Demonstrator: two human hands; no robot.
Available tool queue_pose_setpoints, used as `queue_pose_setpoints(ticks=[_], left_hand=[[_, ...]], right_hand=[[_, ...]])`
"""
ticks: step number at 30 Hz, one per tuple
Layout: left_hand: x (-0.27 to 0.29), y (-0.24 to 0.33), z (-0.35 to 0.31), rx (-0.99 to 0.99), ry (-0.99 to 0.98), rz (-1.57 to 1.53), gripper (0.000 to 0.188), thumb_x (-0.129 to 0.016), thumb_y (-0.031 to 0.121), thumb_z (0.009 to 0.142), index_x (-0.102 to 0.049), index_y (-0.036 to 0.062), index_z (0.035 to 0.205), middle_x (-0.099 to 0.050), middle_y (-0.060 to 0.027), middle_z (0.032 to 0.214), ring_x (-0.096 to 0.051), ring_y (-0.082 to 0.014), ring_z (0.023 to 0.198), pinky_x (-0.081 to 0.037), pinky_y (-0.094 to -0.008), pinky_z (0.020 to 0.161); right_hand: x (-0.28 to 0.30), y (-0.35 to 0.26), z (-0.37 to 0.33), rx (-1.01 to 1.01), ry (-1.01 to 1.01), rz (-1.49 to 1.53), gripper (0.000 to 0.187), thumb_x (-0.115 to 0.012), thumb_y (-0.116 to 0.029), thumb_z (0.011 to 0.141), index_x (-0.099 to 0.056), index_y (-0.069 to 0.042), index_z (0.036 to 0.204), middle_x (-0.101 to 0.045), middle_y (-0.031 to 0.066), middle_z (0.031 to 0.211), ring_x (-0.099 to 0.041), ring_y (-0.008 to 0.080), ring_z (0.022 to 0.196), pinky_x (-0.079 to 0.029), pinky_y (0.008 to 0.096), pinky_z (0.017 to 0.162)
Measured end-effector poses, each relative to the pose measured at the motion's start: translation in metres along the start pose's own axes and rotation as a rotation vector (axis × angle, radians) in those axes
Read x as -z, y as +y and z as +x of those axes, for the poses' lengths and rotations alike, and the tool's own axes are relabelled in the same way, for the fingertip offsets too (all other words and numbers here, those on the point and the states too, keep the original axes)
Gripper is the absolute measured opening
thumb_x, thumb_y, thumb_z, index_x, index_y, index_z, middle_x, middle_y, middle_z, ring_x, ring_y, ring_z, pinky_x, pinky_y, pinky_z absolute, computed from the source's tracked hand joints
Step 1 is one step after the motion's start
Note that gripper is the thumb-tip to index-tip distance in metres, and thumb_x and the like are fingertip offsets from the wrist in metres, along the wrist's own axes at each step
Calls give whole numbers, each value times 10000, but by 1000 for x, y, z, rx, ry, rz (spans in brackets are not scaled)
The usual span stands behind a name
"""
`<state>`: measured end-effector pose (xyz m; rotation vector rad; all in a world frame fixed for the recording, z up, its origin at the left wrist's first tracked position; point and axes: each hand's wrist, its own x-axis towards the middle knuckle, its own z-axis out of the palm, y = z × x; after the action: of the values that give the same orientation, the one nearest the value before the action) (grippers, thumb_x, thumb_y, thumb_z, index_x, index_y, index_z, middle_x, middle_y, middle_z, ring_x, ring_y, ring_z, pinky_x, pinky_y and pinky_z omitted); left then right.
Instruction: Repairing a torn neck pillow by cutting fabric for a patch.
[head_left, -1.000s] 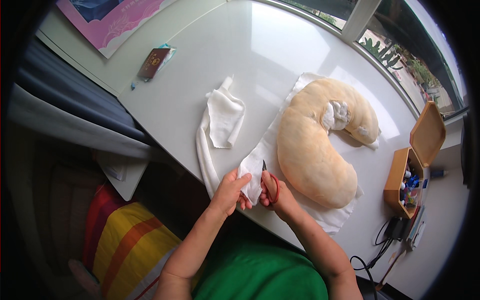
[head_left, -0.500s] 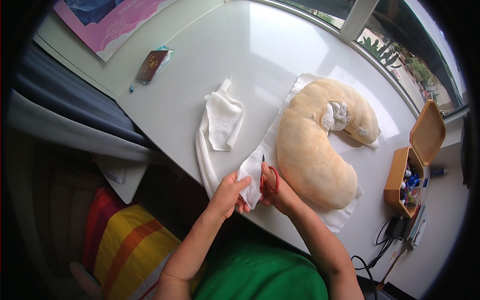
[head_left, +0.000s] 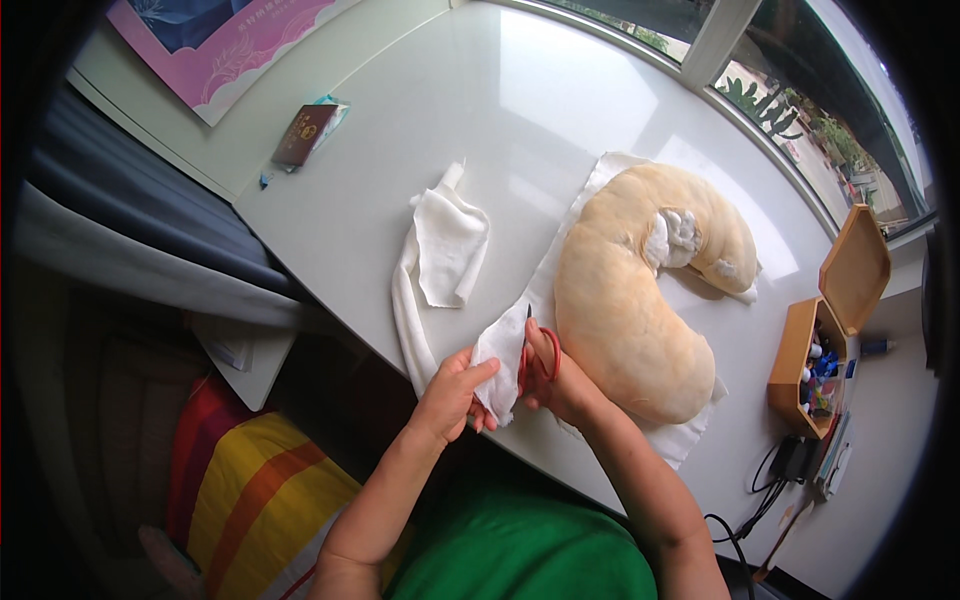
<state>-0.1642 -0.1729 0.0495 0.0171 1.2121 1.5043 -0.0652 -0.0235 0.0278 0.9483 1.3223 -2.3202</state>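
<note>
Two hands are meeting at the lower centre of the frame: the left hand is pinching a white cloth piece taut, while the right hand, fingers closed through red-handled scissors, is pointing the blades up-frame along the cloth's right edge.

Curved pillow lies on table, loose cloth to its left, open box at far right, booklet far left

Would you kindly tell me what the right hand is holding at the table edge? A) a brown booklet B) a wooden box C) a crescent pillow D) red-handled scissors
D: the right hand grips red-handled scissors, blade at the white cloth that the left hand holds.
</note>
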Motion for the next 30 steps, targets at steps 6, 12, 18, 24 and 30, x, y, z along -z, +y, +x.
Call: queue_pose_setpoints(ticks=[6,12,18,24,30], left_hand=[[-2,0,1,-3,1,-10,286,-513,195,988,-544,-31,1160,-679,-125,791,-581,-153,406,-431,-218,298],[4,-1,1,3,-12,5,304,-532,202,981,-533,-13,1196,-680,-112,831,-602,-155,437,-442,-229,302],[9,1,-4,7,-13,-27,315,-534,200,976,-533,-22,1200,-680,-110,835,-600,-158,433,-444,-233,305],[5,4,-7,-1,-10,-14,284,-489,178,987,-558,-17,1182,-714,-92,897,-598,-141,439,-422,-205,298],[11,3,-7,38,4,-17,321,-553,194,965,-528,-30,1194,-666,-112,747,-579,-173,392,-446,-239,303]], right_hand=[[-3,-1,7,23,-27,47,734,-360,-792,899,-521,-90,758,-540,52,660,-475,144,560,-370,254,508],[1,6,7,75,44,232,506,-498,-617,963,-497,-143,785,-486,-1,614,-432,100,499,-253,228,427],[-5,-7,5,45,59,219,542,-455,-649,964,-509,-135,800,-515,1,652,-526,122,571,-316,236,436],[-2,-12,13,36,42,205,558,-458,-662,955,-526,-129,805,-519,0,661,-521,120,572,-314,231,439],[1,-4,19,64,97,151,543,-473,-642,961,-521,-125,799,-499,-9,624,-482,106,525,-285,219,423]])
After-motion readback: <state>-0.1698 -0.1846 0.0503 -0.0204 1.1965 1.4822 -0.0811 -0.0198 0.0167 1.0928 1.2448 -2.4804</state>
